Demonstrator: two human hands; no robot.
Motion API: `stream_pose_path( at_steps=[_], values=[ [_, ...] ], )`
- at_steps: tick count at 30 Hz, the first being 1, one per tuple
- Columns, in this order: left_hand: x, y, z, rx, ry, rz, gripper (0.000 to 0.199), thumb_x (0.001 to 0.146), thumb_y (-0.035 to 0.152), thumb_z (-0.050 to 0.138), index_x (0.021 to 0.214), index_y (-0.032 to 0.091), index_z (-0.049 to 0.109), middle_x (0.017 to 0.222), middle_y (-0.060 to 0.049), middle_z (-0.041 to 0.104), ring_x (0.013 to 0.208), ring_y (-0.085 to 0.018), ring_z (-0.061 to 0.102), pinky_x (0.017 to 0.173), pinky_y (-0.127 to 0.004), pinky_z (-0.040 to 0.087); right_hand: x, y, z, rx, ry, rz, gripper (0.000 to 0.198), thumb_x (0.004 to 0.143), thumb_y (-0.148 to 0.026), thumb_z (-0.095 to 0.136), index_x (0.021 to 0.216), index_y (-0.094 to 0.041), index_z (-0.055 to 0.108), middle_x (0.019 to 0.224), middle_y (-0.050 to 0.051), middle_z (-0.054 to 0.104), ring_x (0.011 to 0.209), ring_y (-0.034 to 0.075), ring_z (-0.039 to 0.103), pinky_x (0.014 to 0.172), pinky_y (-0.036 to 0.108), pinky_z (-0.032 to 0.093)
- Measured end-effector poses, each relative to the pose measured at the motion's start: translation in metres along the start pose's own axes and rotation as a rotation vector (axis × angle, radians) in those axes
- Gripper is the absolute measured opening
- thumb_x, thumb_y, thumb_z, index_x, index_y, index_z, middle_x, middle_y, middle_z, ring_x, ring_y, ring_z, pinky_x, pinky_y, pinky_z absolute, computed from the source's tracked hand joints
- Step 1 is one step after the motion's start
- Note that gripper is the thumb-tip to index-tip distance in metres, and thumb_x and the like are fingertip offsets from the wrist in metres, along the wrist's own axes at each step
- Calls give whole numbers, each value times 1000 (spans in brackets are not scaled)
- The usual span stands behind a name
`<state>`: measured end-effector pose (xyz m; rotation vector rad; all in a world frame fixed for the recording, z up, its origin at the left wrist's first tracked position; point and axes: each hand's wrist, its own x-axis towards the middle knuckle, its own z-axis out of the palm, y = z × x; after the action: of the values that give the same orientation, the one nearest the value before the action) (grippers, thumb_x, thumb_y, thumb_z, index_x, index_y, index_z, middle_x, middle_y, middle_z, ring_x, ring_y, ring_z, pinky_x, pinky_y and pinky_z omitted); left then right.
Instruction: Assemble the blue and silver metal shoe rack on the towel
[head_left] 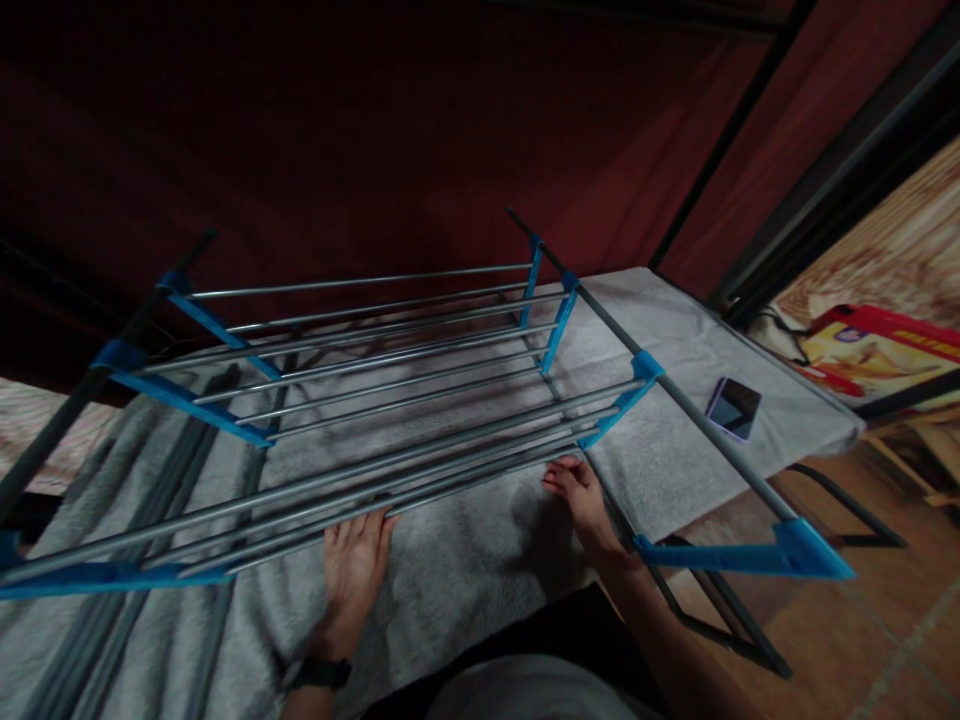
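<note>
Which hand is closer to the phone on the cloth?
Right. The right hand is left of the phone and nearer the wearer, across the rack's side pole; the left hand is much farther left.

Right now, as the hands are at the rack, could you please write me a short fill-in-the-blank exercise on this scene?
1. The angular plastic brackets on the grey metal rack are coloured ____.
2. Of the bare left hand and the bare right hand, the one with a dark wristband is the ____ one.
3. The rectangular, purple-edged phone lies on the wrinkled grey cloth, nearer the ____ hand.

Missing words: blue; left; right.
</note>
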<state>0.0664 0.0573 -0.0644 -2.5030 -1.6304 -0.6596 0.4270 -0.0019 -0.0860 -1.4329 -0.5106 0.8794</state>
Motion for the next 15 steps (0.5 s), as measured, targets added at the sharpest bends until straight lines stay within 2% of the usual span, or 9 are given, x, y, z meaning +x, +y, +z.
stream_pose_path(
  at_steps=[3,7,9,12,15],
  values=[
    [1,0,2,7,26,25,32,103,39,41,106,29,72,98,-8,77,95,-36,69,85,-55,50,0,-8,4,225,43,178,42,70,-47,84,96,-24,61,95,6,77,87,26,76,88,49,64],
    [-2,2,5,15,-10,13,35,104,40,40,107,28,72,96,-9,76,95,-33,69,87,-50,51,1,-11,3,238,-24,228,36,71,-45,83,92,-23,63,95,9,77,92,29,77,91,53,63],
    [-4,6,4,17,-42,-1,37,105,40,39,109,25,72,96,-9,76,96,-30,69,90,-47,51,2,-7,-2,167,-114,190,35,73,-47,81,93,-23,64,99,11,77,98,30,77,95,53,62],
    [-7,12,1,13,-94,-13,37,106,39,39,111,22,71,101,-9,76,100,-28,68,92,-44,50,8,2,-15,40,-304,72,37,73,-48,80,99,-25,68,118,14,75,112,32,73,105,53,58],
    [-9,16,0,4,-131,-23,32,106,36,44,115,21,70,104,-10,75,103,-28,68,95,-44,49,17,8,-27,-151,-412,-46,34,81,-48,71,108,-28,70,129,13,72,117,30,72,108,53,56]
  ],
)
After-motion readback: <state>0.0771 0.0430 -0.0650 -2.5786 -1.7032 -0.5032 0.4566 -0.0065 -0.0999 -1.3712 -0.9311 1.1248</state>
